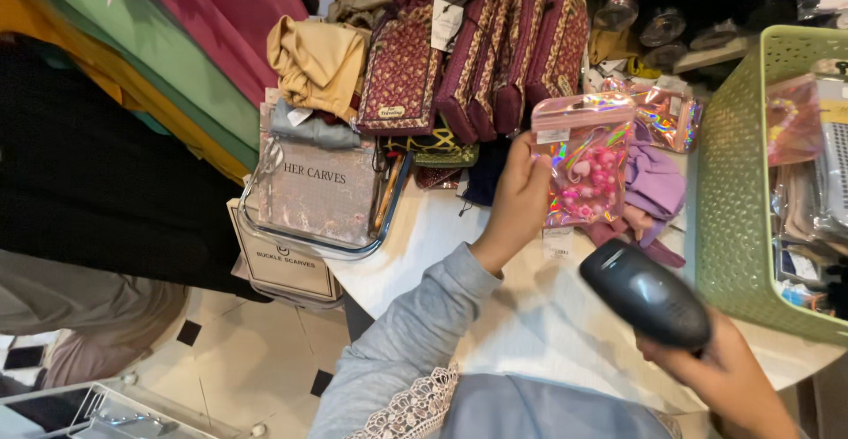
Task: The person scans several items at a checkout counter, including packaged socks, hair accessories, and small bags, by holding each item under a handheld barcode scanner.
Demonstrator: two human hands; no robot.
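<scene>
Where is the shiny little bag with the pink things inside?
In the head view, the holographic zip pouch is right of centre, held up by the left hand above the white table, just left of the green basket.

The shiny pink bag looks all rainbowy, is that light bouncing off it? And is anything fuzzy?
Head view: yes, light glares off the bag in the left hand, giving rainbow streaks. Head view: the scanner in the right hand looks a little soft; the purses behind are sharp.

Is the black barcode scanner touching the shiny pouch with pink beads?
Apart. The head view shows bare table between the scanner and the pouch.
</scene>
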